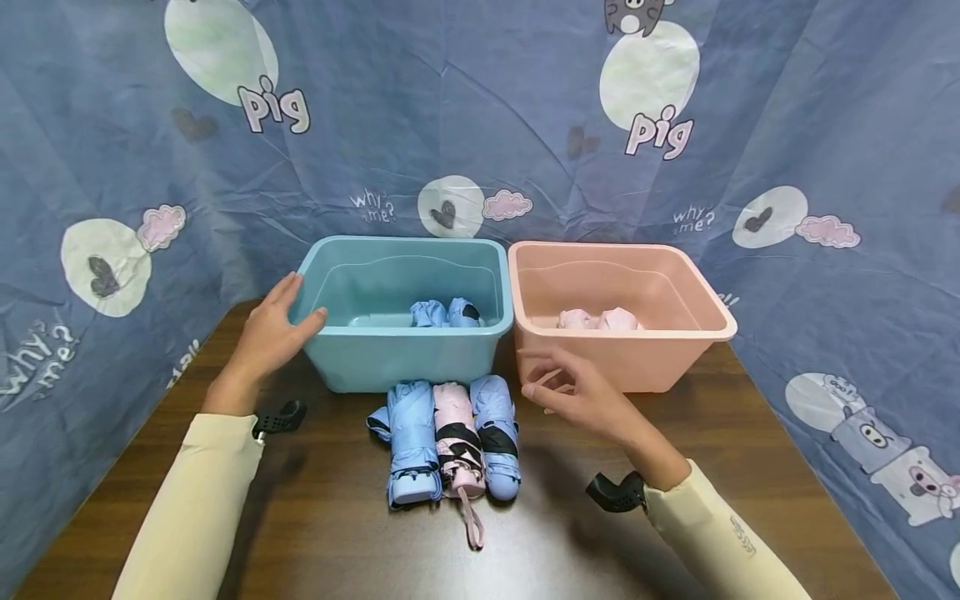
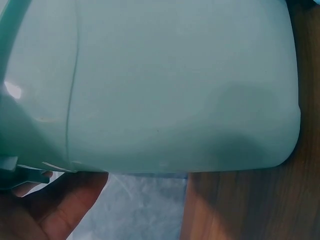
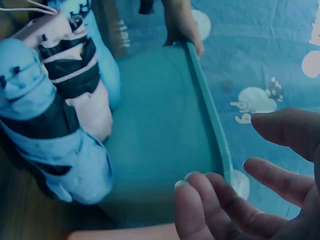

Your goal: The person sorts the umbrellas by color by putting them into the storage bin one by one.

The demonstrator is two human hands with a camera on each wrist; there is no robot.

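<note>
My left hand (image 1: pixel 275 332) is at the left end of the teal bin (image 1: pixel 405 358), fingers extended along its rim; whether it bears on the rim I cannot tell. Inside that bin lie two blue folded umbrellas (image 1: pixel 429 313). My right hand (image 1: pixel 572 385) hovers before the front wall of the pink bin (image 1: pixel 622 367), fingers loosely bent around nothing. Two pale pink bundles (image 1: pixel 618 319) show inside the pink bin. Between the hands, on the table, a pink folded umbrella (image 1: pixel 453 408) lies between a left blue umbrella (image 1: pixel 412 421) and a right blue umbrella (image 1: pixel 492 408).
Both bins stand side by side at the back of the dark wooden table (image 1: pixel 337 533). Behind them hangs a blue printed cloth (image 1: pixel 480 100). The pink umbrella's wrist strap (image 1: pixel 472 525) trails toward the table's front.
</note>
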